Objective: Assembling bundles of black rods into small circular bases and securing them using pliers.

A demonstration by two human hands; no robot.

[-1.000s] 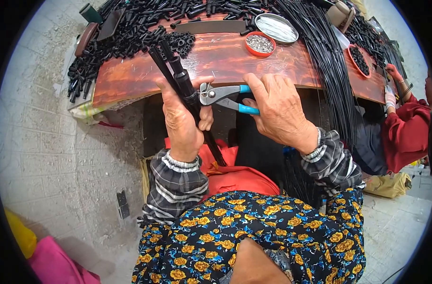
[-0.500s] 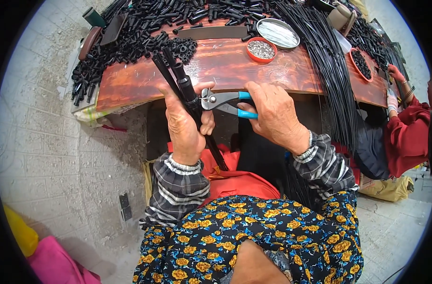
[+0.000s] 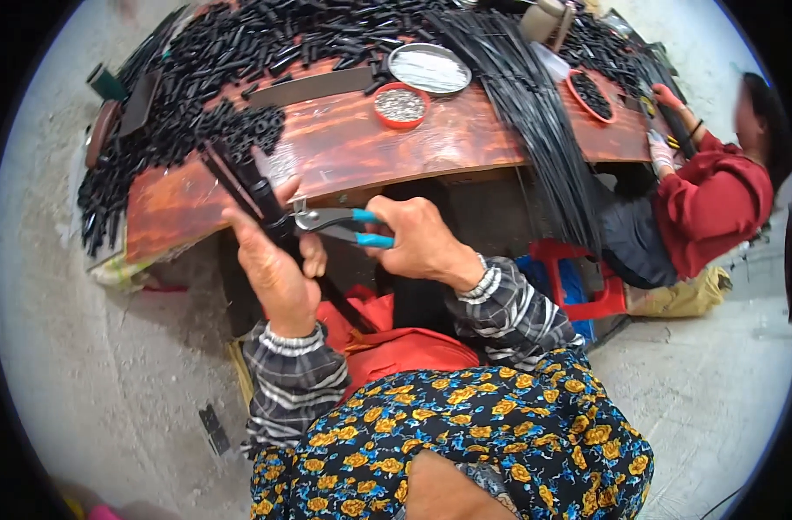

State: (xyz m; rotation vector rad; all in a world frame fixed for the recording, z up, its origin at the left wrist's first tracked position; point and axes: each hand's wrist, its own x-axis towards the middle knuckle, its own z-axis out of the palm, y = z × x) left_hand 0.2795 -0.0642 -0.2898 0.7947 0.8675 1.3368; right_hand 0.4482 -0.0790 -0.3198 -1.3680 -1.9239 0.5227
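My left hand [image 3: 279, 277] is closed around a bundle of thin black rods [image 3: 231, 184] with a black tubular fitting [image 3: 264, 198] among them. The bundle slants from the table edge down toward my lap. In my right hand [image 3: 423, 244] is a pair of pliers with blue grips [image 3: 365, 227], its fingers wrapped round the handles. The metal jaws of the pliers meet the side of the fitting, beside my left fingertips. A small pale metal bit, perhaps wire, shows at the jaws; its detail is blurred.
Beyond my hands is a reddish wooden table [image 3: 344, 139] with heaps of black tubular parts [image 3: 240, 52]. A red bowl of small metal bits [image 3: 402, 106] and a tray of pale strands [image 3: 430, 69] stand on it. Long black rods [image 3: 534, 130] hang over its edge. A co-worker [image 3: 717, 199] sits at right.
My view has turned to the right, so the table and hands appear further left and more of the co-worker shows. The pliers stay at the fitting, and both hands keep their hold.
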